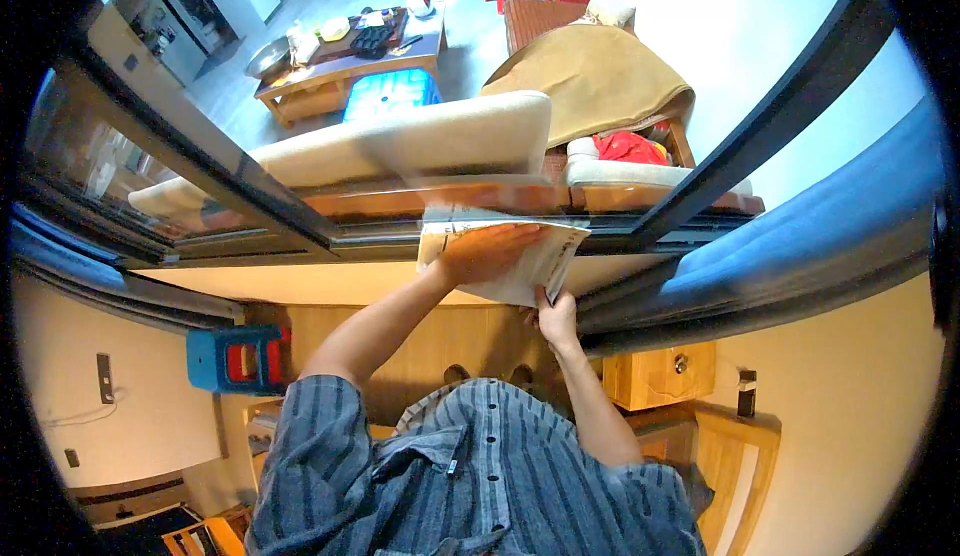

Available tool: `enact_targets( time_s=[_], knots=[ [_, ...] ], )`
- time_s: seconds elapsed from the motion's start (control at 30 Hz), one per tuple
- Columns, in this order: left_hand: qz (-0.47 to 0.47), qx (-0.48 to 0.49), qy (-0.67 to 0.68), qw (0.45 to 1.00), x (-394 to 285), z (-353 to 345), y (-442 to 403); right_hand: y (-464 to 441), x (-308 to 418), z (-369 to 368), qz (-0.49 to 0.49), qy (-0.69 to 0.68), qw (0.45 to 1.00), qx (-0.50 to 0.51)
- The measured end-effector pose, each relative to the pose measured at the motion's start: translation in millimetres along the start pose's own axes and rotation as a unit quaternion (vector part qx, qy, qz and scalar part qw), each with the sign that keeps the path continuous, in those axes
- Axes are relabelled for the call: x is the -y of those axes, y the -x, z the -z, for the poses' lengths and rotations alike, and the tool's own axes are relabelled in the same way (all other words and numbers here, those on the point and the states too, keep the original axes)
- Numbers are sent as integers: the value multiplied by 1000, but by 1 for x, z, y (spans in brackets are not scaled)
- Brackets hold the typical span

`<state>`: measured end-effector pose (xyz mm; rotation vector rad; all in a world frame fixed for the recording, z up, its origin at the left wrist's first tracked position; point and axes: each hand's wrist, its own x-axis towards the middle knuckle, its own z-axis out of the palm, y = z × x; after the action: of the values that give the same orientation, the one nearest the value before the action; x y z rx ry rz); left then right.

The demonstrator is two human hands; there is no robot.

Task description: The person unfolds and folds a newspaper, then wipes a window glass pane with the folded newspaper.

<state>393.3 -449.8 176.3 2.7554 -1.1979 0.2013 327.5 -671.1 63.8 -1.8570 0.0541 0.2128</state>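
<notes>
A white sheet of printed paper [512, 278], which looks like folded newspaper, is held up at the window frame [380, 246]. My left hand [490, 251] lies flat over its upper part with the fingers stretched to the right. At the lower right corner my right hand [558, 314] is closed, pinching the paper's edge. A faint reflection of the paper shows in the glass just above it. Whether the paper touches the glass, I cannot tell. The small print is too blurred to read.
Blue curtain [760, 256] hangs close on the right. A wooden bedside cabinet [650, 376] stands right, a blue and red stool [240, 361] left. Beyond the window are a sofa back [430, 136], a low table [430, 41] with objects, and a brown cover [600, 81].
</notes>
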Motion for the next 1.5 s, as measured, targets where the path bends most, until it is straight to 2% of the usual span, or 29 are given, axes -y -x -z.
enact_targets(
  time_s=[0.07, 0.17, 0.27, 0.3, 0.4, 0.43, 0.53, 0.57, 0.6, 0.63, 0.67, 0.7, 0.73, 0.77, 0.83, 0.87, 0.97, 1.07, 1.13, 1.17, 1.23, 1.27, 1.33, 1.43, 1.5],
  knots=[
    [15, 33, 34, 999, -4, 5, 5, 9, 10, 4, -67, -7, 997, 43],
    [-32, -23, -29, 999, -2, -12, 15, 24, 30, 4, -94, -75, 990, 73],
    [-45, -17, -53, 997, -5, -9, 26, 36, 44, 4, -119, -138, 982, 46],
    [-27, -26, -35, 999, -5, -18, 27, 36, 45, 6, -135, -111, 984, 39],
    [-6, -91, 3, 996, -15, -19, 35, 44, 52, 13, -119, -142, 981, 52],
    [15, -70, 2, 997, -24, -11, 35, 48, 58, 18, -133, -139, 978, 74],
    [44, -76, 81, 993, -53, -5, 40, 60, 61, 24, -92, -125, 984, 93],
    [35, -48, 76, 995, -48, -24, 44, 66, 63, 25, -76, -120, 986, 86],
    [42, -66, 90, 993, -53, -27, 47, 76, 78, 30, -58, -66, 993, 78],
    [66, -61, 94, 991, -58, -17, 55, 86, 82, 31, 7, -64, 994, 83],
    [90, -58, 95, 990, -60, -2, 69, 102, 106, 37, 18, -25, 995, 92],
    [96, -102, 100, 985, -60, -2, 84, 94, 76, 34, 251, 125, 959, 32],
    [100, -145, 106, 979, -58, -3, 98, 116, 130, 40, 153, 165, 970, 90],
    [119, -154, 117, 974, -59, 6, 110, 120, 141, 39, 162, 189, 961, 118],
    [143, -180, 138, 963, -66, 46, 132, 118, 166, 31, 250, 221, 932, 138],
    [149, -203, 93, 963, -68, 72, 139, 116, 183, 29, 301, 233, 913, 146],
    [157, -307, 68, 936, -77, 162, 150, 115, 274, 28, 399, 232, 871, 166],
    [131, -413, -26, 901, -72, 250, 153, 110, 362, 30, 417, 150, 887, 131],
    [89, -458, -107, 878, -68, 315, 149, 107, 408, 37, 475, 209, 854, 9],
    [60, -467, -156, 868, -68, 345, 148, 77, 408, 40, 531, 183, 825, -55],
    [22, -464, -240, 853, -69, 411, 136, 62, 458, 37, 541, -4, 838, -79],
    [12, -452, -273, 849, -70, 442, 127, 77, 509, 34, 482, -161, 860, -35],
    [-3, -453, -311, 835, -61, 490, 105, 35, 548, 33, 564, -229, 790, -74],
    [22, -465, -384, 798, -31, 533, 68, 30, 572, 33, 519, -276, 809, -2],
    [-8, -465, -343, 816, -21, 537, 56, 33, 565, 36, 479, -244, 843, -1]
  ],
)
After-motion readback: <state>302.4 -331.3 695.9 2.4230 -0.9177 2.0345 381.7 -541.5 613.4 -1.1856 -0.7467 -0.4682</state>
